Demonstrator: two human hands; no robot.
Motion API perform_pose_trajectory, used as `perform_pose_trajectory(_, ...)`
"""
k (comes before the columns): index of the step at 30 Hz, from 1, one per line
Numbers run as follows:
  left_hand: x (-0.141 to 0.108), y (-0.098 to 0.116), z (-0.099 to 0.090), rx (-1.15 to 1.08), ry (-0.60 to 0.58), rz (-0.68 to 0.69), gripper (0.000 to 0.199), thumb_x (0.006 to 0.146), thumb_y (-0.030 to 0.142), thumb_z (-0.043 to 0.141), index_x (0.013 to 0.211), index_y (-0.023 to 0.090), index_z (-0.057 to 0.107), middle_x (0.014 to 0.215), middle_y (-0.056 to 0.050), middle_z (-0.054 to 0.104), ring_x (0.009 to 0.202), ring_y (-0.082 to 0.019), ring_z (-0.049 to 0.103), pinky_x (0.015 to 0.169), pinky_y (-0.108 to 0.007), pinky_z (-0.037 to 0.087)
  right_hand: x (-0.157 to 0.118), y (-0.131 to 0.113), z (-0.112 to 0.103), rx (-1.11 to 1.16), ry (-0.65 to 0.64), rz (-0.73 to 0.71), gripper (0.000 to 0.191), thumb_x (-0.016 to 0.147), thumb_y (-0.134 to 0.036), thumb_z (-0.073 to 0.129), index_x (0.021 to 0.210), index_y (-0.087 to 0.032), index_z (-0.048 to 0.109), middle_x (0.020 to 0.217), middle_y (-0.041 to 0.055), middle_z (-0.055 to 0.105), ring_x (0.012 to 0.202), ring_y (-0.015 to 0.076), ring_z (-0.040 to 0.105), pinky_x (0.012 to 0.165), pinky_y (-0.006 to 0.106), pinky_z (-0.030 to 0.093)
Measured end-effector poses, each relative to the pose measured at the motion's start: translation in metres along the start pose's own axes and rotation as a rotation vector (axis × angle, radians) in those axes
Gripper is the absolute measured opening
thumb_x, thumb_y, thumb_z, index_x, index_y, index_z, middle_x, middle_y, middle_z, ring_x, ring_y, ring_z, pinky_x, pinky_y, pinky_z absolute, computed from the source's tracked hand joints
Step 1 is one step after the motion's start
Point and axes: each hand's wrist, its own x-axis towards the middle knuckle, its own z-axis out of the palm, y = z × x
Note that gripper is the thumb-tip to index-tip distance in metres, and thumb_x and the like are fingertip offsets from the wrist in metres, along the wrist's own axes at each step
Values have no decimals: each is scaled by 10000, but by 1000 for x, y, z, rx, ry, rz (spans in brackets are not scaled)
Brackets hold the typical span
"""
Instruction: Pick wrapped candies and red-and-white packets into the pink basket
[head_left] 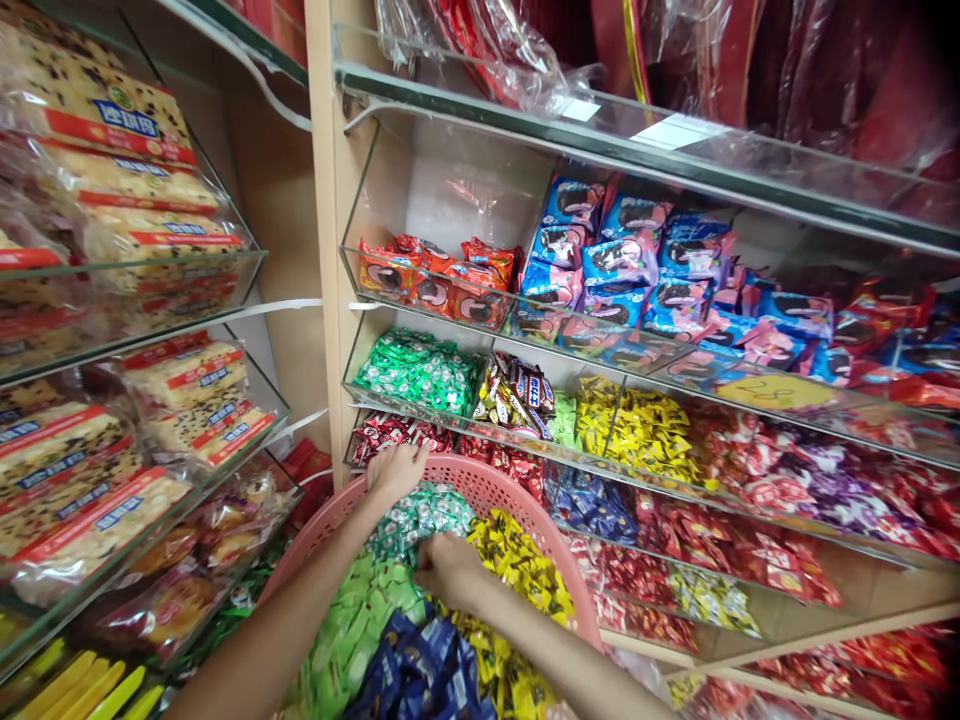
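Though one pink basket [523, 487], two hands [396, 470] [454, 572], four candy kinds [517, 555].

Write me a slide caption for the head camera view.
Left hand on the rim of a pink basket, right hand over the wrapped sweets inside, before stocked glass shelves.

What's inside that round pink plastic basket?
Small wrapped sweets: teal ones, lime ones, navy ones, yellow ones. The bare right hand and its forearm hide some; lower layers can't be seen.

1 view: head cam, aimed fwd + down. Pink basket [534, 503] is seen from abv, close-up; glass shelves [480, 112] are faced just bhnd it.
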Motion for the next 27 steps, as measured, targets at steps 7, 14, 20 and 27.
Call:
perform_pose_trajectory(7,-1,-2,-1,-20,-6,-12,639,801,591,142,787,229,669,859,-88,667,812,-236,603,668,-306,411,27,30,-39,793,210,-3,169,643,-237,582,517,-156,505,496,-44,505,471,62,415,480,182,324)
perform_pose_trajectory(14,-3,-2,-4,-32,-14,-23,623,803,586,155,794,235,670,900,-84,665,839,-231,599,693,-301,409,32,32,-29,1045,183,204,312,672,-376,559,466,-189,419,350,-77,310,325,45,221,342,203,155)
perform_pose_trajectory(20,-3,-4,-5,-29,-11,-17,644,802,592,135,775,236,671,866,-82,669,822,-237,603,677,-303,413,27,37,-22,1214,72,333,261,684,-353,548,504,-198,440,405,-36,418,314,47,277,303,187,156)
perform_pose_trajectory(27,-3,-2,-4,-26,-11,-27,640,804,592,143,788,239,676,864,-84,671,825,-224,602,694,-297,408,37,39,-12,1289,127,409,255,717,-336,516,514,-200,442,442,-11,478,317,53,308,300,187,211)
